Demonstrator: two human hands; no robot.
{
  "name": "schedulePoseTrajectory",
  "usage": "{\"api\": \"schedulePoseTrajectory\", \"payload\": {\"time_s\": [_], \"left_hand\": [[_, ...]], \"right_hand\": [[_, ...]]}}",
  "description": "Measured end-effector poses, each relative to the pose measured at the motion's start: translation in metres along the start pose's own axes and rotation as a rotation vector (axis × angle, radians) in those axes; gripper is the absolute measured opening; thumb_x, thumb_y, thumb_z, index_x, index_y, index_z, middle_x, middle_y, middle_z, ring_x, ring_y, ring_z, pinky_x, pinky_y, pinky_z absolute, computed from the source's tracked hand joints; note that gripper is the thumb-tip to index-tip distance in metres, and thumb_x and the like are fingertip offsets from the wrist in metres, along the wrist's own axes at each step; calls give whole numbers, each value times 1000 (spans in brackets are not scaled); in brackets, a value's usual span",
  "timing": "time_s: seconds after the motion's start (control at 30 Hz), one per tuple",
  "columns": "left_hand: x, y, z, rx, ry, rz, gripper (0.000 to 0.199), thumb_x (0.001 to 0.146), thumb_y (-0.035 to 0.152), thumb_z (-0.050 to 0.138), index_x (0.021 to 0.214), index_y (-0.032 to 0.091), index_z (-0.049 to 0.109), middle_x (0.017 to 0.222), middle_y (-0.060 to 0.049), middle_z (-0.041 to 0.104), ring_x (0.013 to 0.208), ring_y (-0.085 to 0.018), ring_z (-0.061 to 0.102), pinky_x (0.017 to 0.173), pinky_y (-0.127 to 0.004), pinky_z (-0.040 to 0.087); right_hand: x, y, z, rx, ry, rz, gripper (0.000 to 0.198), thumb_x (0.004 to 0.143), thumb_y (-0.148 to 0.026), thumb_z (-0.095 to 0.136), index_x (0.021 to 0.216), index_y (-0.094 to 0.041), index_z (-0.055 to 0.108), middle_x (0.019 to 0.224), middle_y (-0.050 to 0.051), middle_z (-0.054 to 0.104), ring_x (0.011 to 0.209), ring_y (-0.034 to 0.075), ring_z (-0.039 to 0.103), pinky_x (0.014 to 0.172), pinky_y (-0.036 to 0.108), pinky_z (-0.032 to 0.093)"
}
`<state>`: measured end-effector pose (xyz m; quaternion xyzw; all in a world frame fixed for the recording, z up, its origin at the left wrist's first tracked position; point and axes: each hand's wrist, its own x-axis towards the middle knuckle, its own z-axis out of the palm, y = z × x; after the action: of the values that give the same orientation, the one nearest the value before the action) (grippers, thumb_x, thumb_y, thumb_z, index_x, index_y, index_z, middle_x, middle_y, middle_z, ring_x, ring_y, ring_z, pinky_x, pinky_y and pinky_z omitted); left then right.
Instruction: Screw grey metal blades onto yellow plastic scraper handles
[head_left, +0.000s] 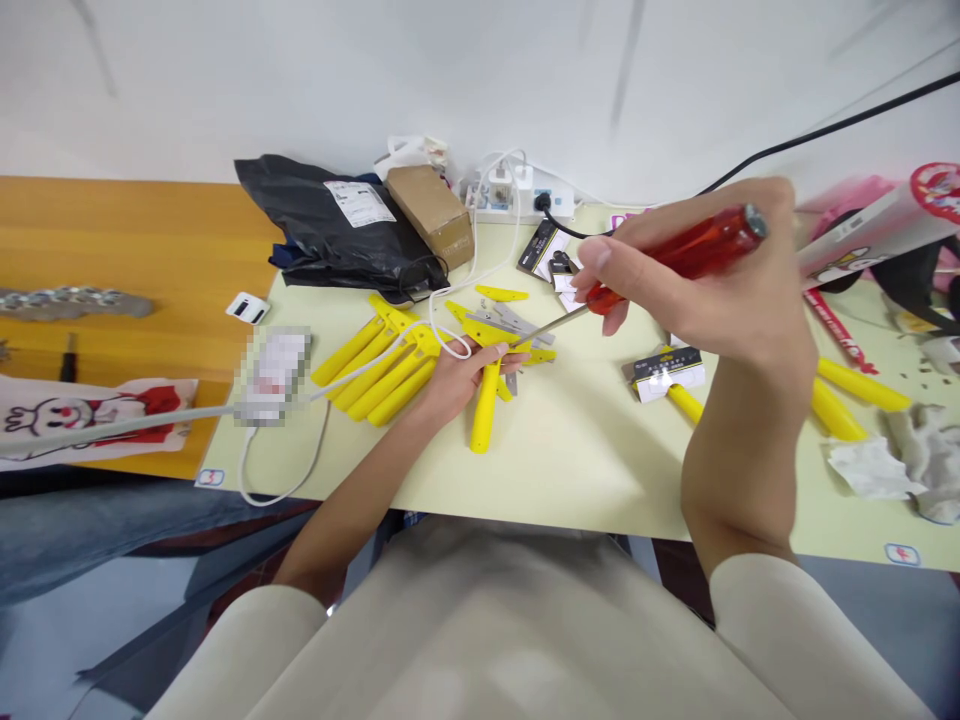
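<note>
My right hand is closed around the red handle of a screwdriver, raised over the table. Its metal shaft slants down left, and the tip meets or lies very near the head of a yellow scraper. My left hand grips that scraper just below its wide head, thumb on top; the handle points toward me. Behind it lie grey metal blades and a loose yellow strip. Left of my left hand, several yellow scraper handles lie side by side. Whether the tip sits in a screw is too small to tell.
A white cable crosses the handles from a blurred phone-like device. Toward the wall are a black parcel bag, a cardboard box and a power strip. Packaged scrapers and crumpled paper lie to the right.
</note>
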<state>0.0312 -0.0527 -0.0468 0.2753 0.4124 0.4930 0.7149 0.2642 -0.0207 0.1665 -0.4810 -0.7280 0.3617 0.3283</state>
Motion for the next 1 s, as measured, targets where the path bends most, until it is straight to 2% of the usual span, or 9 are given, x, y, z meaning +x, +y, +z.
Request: {"api": "schedulePoseTrajectory", "payload": {"time_s": [0.13,0.27,0.5,0.67,0.77,1.0], "left_hand": [[-2,1,0,11,-5,2,41,79,33,102,109,14,82,119,-14,87,108,-33,88,98,-41,72],[-2,1,-1,40,-21,11,42,75,31,106,107,13,84,116,-15,88,103,-32,89,97,-42,72],[-1,-3,-3,80,8,24,43,74,34,108,101,10,85,107,-16,88,95,-31,89,90,-41,73],[-1,-3,-2,54,12,7,42,75,34,106,100,10,84,109,-18,88,95,-32,89,94,-41,73],[-1,-2,-2,33,7,-15,41,75,35,106,101,10,84,109,-17,88,98,-33,89,98,-43,73],[-2,3,-2,-1,-15,-63,42,75,31,106,104,11,84,112,-17,88,99,-33,89,95,-41,73]], "right_hand": [[4,3,-2,14,-5,26,19,84,-39,98,70,-38,84,74,2,80,62,32,74,52,51,56],[7,5,-1,52,66,77,26,88,-44,95,68,-32,83,78,6,82,61,30,73,58,51,61],[9,3,5,80,91,84,33,91,-49,93,67,-30,81,77,7,82,59,29,73,60,50,62],[11,6,8,106,215,129,50,88,-70,90,63,-29,78,77,8,82,54,28,73,56,49,64],[10,8,5,117,309,116,56,82,-80,90,61,-30,76,81,7,84,53,27,73,50,48,64],[5,9,2,70,304,48,59,81,-82,89,59,-30,76,72,6,81,49,26,70,47,48,59]]}}
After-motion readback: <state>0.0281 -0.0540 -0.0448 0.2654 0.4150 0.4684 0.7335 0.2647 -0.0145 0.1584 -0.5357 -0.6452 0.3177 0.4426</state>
